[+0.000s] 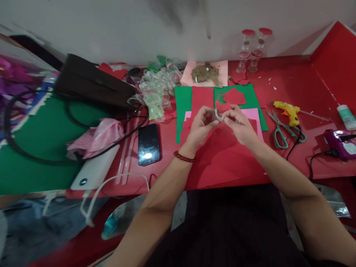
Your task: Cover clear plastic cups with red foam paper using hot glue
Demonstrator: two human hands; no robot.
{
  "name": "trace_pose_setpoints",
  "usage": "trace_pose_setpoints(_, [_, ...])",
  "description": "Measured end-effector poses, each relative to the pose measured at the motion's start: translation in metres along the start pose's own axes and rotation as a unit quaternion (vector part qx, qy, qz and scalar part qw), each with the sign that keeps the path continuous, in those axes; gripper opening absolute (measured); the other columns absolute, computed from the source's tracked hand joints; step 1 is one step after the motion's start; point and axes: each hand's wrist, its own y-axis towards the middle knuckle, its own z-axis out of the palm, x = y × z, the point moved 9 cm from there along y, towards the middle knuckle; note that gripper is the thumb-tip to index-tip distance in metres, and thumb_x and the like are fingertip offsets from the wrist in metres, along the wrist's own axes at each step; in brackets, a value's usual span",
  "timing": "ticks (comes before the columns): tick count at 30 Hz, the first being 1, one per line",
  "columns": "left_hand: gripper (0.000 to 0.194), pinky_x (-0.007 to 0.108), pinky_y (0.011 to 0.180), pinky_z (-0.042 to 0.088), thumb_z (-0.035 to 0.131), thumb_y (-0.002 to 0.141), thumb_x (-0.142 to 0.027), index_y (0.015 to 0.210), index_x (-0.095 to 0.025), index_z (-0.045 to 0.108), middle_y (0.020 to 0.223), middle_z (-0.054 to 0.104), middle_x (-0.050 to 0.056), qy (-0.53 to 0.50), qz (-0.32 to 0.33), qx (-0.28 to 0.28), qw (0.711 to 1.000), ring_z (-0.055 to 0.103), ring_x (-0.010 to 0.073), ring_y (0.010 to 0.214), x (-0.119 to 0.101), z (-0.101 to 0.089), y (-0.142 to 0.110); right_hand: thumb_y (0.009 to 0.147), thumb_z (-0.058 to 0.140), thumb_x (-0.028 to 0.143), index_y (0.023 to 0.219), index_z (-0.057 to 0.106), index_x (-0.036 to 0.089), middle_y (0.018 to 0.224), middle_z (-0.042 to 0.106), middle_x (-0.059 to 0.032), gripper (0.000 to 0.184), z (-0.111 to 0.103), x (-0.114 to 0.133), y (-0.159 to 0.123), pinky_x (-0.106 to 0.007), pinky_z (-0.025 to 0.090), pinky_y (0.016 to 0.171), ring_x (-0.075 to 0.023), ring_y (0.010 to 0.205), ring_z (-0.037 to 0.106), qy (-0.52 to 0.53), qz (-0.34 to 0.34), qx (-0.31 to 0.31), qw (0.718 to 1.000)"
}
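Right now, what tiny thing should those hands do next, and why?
Maybe the right hand could gently press the red paper piece against the clear plastic cup, because the left hand seems to hold the cup beside it and the cup stacks behind have red tops.

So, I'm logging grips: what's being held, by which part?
Left hand: clear plastic piece, apparently by its side. Right hand: red paper piece, by its lower edge.
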Motion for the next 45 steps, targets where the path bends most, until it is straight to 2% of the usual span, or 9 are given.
trace_pose_setpoints(8, [0.047,0.033,0.086,0.06,0.098,0.074,-0.035,0.1,-0.028,0.06,0.087,0.062,-0.003,-0.031,-0.012,-0.038,0.999,0.068,0.015,0.084,0.009,-0.008,-0.001,0.106,0.051,0.043,0.088,0.06,0.026,0.114,0.06,-0.0096,0.026,-0.026,0.024,-0.001,-0.046,0.053,0.103,-0.0277,0.123,0.06,-0.021,-0.064,-0.093,0.993])
trace_pose_setpoints(13, [0.055,0.039,0.101,0.061,0.096,0.078,-0.031,0.121,-0.034,0.062,0.094,0.068,-0.004,-0.107,-0.012,-0.059,0.992,0.074,0.0176,0.098,0.009,-0.015,0.001,0.104,0.042,0.037,0.077,0.046,0.027,0.08,0.056,-0.0026,0.029,-0.047,0.028,-0.008,-0.036,0.051,0.072,-0.0191,0.073,0.059,0.088,-0.055,-0.169,0.98])
trace_pose_setpoints(16, [0.064,0.037,0.101,0.062,0.096,0.079,-0.03,0.133,-0.038,0.062,0.097,0.071,-0.003,-0.125,-0.021,-0.063,0.99,0.076,0.0181,0.1,0.009,-0.017,0.002,0.095,0.055,0.029,0.068,0.046,0.026,0.066,0.051,0.0021,0.028,-0.037,0.025,-0.007,-0.031,0.043,0.063,-0.0154,0.061,0.05,0.041,-0.012,-0.12,0.992])
trace_pose_setpoints(19, [0.073,0.037,0.104,0.061,0.095,0.08,-0.028,0.143,-0.042,0.059,0.103,0.074,-0.003,-0.114,-0.028,-0.06,0.991,0.077,0.0183,0.103,0.011,-0.017,0.001,0.078,0.074,0.012,0.068,0.058,0.024,0.067,0.063,0.0021,0.022,-0.01,0.007,-0.005,-0.031,0.043,0.066,-0.0159,0.065,0.057,-0.1,0.079,0.018,0.992])
trace_pose_setpoints(22, [0.077,0.037,0.107,0.06,0.094,0.081,-0.025,0.147,-0.043,0.058,0.112,0.075,-0.002,-0.095,-0.018,-0.056,0.994,0.077,0.0177,0.104,0.012,-0.016,0.0,0.082,0.077,0.012,0.076,0.069,0.023,0.074,0.074,-0.0011,0.015,-0.003,-0.003,-0.004,-0.032,0.047,0.069,-0.0182,0.069,0.064,-0.143,0.109,0.051,0.982])
trace_pose_setpoints(25, [0.073,0.037,0.106,0.06,0.096,0.076,-0.023,0.141,-0.039,0.065,0.113,0.073,-0.001,-0.087,-0.01,-0.052,0.995,0.076,0.0179,0.105,0.017,-0.018,0.002,0.1,0.068,0.032,0.074,0.069,0.023,0.068,0.072,-0.0019,0.027,-0.01,0.005,-0.001,-0.032,0.047,0.066,-0.0174,0.064,0.062,-0.111,0.066,0.004,0.992])
trace_pose_setpoints(29, [0.066,0.035,0.106,0.06,0.1,0.072,-0.023,0.13,-0.034,0.07,0.118,0.072,0.001,-0.087,-0.014,-0.047,0.995,0.073,0.0189,0.113,0.025,-0.021,0.003,0.099,0.069,0.037,0.099,0.08,0.023,0.089,0.08,-0.0035,0.018,-0.016,0.015,0.001,-0.03,0.051,0.069,-0.0166,0.074,0.066,-0.028,0.008,-0.039,0.999])
trace_pose_setpoints(39, [0.069,0.033,0.1,0.061,0.097,0.076,-0.027,0.139,-0.031,0.07,0.117,0.077,0.005,-0.04,-0.031,0.01,0.999,0.075,0.0205,0.111,0.009,-0.011,0.002,0.099,0.069,0.026,0.099,0.087,0.025,0.09,0.082,-0.0041,0.018,-0.01,0.032,0.002,-0.032,0.05,0.069,-0.0175,0.073,0.066,-0.134,-0.088,0.051,0.986])
trace_pose_setpoints(45, [0.046,0.027,0.09,0.062,0.099,0.073,-0.025,0.112,-0.026,0.074,0.11,0.076,0.002,-0.049,-0.035,-0.022,0.998,0.074,0.0154,0.099,0.007,-0.012,0.0,0.102,0.06,0.022,0.1,0.083,0.022,0.089,0.079,-0.0051,0.024,-0.002,0.04,-0.004,-0.032,0.05,0.071,-0.0175,0.075,0.064,-0.217,-0.159,0.065,0.961])
